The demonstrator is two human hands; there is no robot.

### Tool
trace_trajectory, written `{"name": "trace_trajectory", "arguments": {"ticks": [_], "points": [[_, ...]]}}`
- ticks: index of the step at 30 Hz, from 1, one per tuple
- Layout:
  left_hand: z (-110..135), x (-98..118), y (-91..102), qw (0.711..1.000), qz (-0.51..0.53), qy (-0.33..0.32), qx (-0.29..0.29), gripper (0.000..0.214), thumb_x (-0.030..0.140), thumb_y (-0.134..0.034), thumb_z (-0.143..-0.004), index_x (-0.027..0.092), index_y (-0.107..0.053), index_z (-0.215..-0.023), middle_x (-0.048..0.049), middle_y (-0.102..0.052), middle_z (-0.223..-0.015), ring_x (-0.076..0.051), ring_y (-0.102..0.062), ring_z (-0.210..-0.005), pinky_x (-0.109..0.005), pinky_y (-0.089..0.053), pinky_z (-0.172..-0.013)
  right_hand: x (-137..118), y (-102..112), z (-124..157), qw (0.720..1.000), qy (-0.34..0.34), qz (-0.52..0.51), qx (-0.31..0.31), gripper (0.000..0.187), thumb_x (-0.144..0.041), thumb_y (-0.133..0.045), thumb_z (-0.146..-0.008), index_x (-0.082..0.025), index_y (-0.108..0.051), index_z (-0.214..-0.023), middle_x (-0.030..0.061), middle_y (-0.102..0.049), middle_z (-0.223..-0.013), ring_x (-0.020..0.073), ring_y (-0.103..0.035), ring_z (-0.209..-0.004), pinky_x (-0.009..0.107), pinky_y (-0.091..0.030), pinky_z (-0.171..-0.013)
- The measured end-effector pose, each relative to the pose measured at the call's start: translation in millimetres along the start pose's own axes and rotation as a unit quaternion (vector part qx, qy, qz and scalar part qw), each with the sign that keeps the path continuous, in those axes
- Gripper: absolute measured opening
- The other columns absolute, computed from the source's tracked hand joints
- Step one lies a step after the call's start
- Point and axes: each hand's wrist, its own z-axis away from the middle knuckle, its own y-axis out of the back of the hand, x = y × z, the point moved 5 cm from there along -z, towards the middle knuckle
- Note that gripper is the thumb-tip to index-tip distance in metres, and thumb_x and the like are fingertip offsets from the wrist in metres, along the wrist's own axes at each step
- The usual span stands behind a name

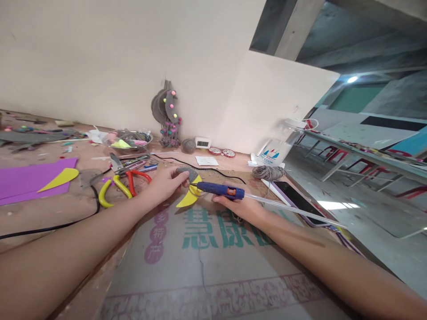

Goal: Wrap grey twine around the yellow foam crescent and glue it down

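Note:
My left hand point(171, 181) pinches the upper end of a yellow crescent-shaped piece point(187, 200), partly wrapped in grey yarn point(187, 172). The bare yellow tip points down and to the left, above the cardboard point(167, 280). From the right, my right hand point(238, 205) grips a blue hot glue gun point(216, 189), its nozzle at the crescent beside my left fingers. A long clear glue stick point(296, 209) sticks out behind the gun. My right palm and some fingers are hidden by the gun; whether the nozzle touches the piece, I cannot tell.
To the left lie yellow-and-orange-handled pliers point(120, 189), purple sheets point(30, 182) and a black cable point(66, 226). A phone point(302, 202), a grey yarn ball point(268, 172) and a clear plastic tub point(275, 142) are at right. A decorated crescent hanging point(166, 113) leans on the wall.

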Motion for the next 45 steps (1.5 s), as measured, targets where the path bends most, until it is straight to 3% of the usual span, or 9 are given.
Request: {"name": "trace_trajectory", "arguments": {"ticks": [12, 25, 45], "points": [[1.0, 0.2, -0.1, 1.0, 0.002, 0.004, 0.005, 0.035, 0.05, -0.045, -0.078, 0.018, -0.056, -0.066, 0.0041, -0.05, -0.05, -0.008, -0.042, -0.036, -0.02, -0.031, -0.037, 8.7, -2.3, -2.5, 0.999, -0.018, -0.028, -0.016, 0.032, -0.048, -0.06, -0.073, -0.019, -0.047, -0.068, -0.0045, -0.044, -0.059, 0.0097, -0.04, -0.054, 0.022, -0.03, -0.05], [2.8, 4.5, -0.6, 1.0, 0.006, -0.008, 0.003, 0.032, 0.047, -0.046, -0.079, 0.018, -0.054, -0.068, 0.0038, -0.052, -0.054, -0.009, -0.044, -0.042, -0.019, -0.033, -0.039, 5.7, -1.6, -1.8, 1.0, -0.016, -0.018, -0.013, 0.034, -0.05, -0.059, -0.073, -0.019, -0.045, -0.067, -0.0051, -0.043, -0.059, 0.0093, -0.04, -0.055, 0.022, -0.03, -0.051], [2.6, 2.9, -1.1, 1.0, 0.0, 0.006, 0.0, 0.033, 0.047, -0.045, -0.078, 0.018, -0.055, -0.066, 0.0045, -0.047, -0.049, -0.008, -0.04, -0.036, -0.019, -0.029, -0.034, 4.1, -3.0, -2.0, 0.999, -0.023, -0.028, -0.02, 0.034, -0.051, -0.059, -0.072, -0.019, -0.05, -0.07, -0.0044, -0.044, -0.061, 0.0095, -0.039, -0.055, 0.022, -0.03, -0.051]]}}
